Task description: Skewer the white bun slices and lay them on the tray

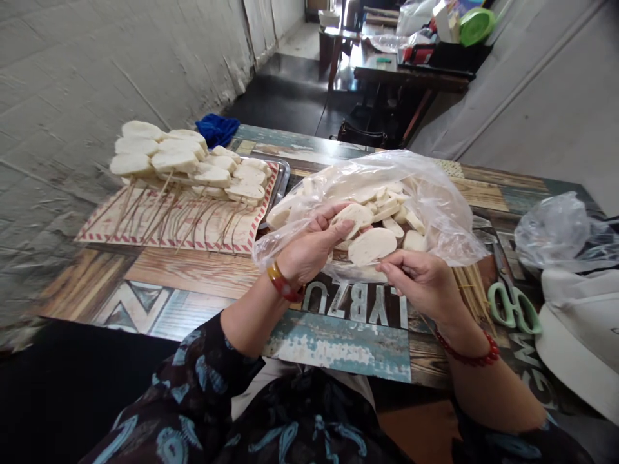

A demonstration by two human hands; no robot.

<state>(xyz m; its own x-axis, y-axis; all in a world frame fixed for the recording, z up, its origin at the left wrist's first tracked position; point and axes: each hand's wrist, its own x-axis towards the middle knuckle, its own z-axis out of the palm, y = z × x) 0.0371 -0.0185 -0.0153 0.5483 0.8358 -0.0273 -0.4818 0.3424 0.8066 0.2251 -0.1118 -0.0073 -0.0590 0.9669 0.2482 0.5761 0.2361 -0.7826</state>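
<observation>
The left hand [314, 248] grasps a white oval slice [353, 219] between thumb and fingers, over the mouth of a clear plastic bag [435, 193] lying mid-worktop and holding more pale slices [387, 205]. The right hand [418, 277] has its thumb and forefinger pinched together at the lower right of a second oval slice [372, 247]; what they grip is too small to tell. Toward the left end of the worktop [193, 274], skewered slices [178, 154] are piled on a red-and-white printed paper [111, 222] over a metal tray [285, 180], their sticks pointing to the near edge. A blue cloth [217, 129] lies at the far left corner. Near the right end are bamboo skewers [471, 293], green-handled scissors [513, 309] just beside them, a white cap [580, 322] and a crumpled plastic bag [551, 225].
</observation>
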